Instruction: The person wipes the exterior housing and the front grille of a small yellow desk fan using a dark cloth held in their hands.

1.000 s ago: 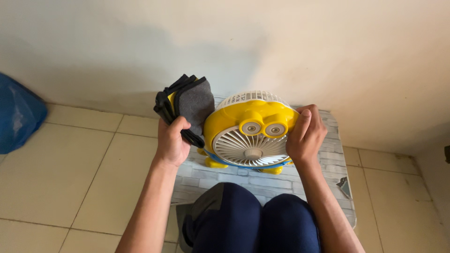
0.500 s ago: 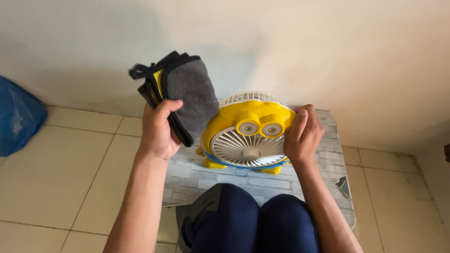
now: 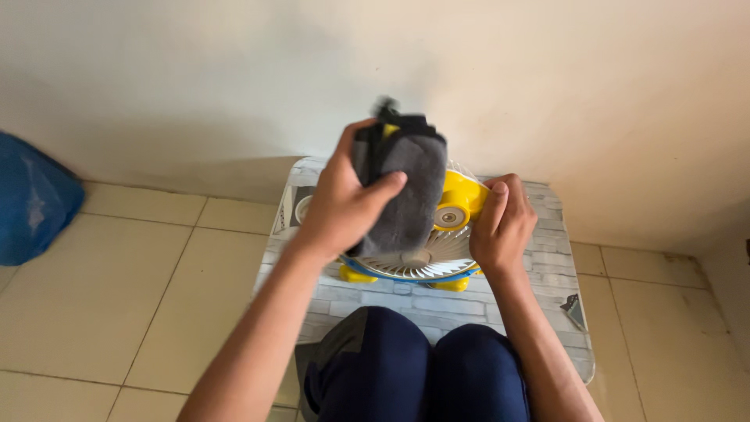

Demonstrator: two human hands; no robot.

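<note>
A small yellow table fan (image 3: 461,205) with a white grille and two round eyes stands on a low table (image 3: 539,258) with a grey brick pattern. My left hand (image 3: 344,205) grips a folded grey cloth (image 3: 406,187) with black edging and presses it over the fan's front and top, hiding most of the left side. My right hand (image 3: 500,223) clasps the fan's right edge, thumb on the yellow front.
A blue bag (image 3: 31,207) lies on the tiled floor at far left. A cream wall rises right behind the table. My knees in dark blue trousers (image 3: 422,363) sit against the table's near edge. A small dark object (image 3: 574,311) lies at the table's right edge.
My left hand swung the cloth from the fan's left, up and then rightward onto the fan's front. My right hand stayed on the fan's right edge.
</note>
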